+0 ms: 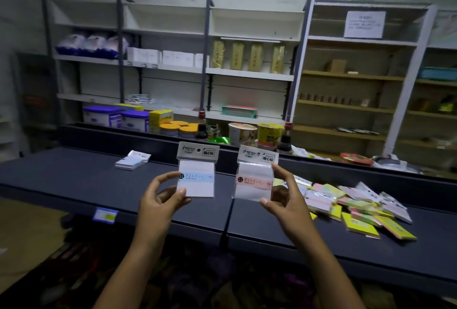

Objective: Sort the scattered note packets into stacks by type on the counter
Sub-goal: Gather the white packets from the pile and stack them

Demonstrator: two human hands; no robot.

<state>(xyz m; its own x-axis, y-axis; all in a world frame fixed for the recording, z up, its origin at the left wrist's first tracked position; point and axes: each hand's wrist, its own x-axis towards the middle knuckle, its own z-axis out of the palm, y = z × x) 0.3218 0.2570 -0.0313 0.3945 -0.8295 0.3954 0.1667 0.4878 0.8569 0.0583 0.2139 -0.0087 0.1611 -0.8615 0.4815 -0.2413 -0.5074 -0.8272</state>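
Left hand (pixel 162 201) is pinching 1 blue-banded packet (pixel 196 171), right hand (pixel 284 197) 1 pink-banded packet (pixel 254 175); a small stack (pixel 132 159) and scattered pile (pixel 351 206) are lying on the counter (pixel 74 177).

Behind the counter you see blue-lidded tubs (pixel 116 116); yellow-lidded jars (pixel 178 128); instant noodle cups (pixel 254 133); a posted paper notice (pixel 364 24).

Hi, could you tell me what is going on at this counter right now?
A person is sorting sticky-note packets. The left hand holds up a packet with a blue band, and the right hand holds one with a pink band, side by side above the dark counter, as if comparing them. A small stack of packets already sits at the back left, while a loose pile of mixed packets still lies unsorted on the right.
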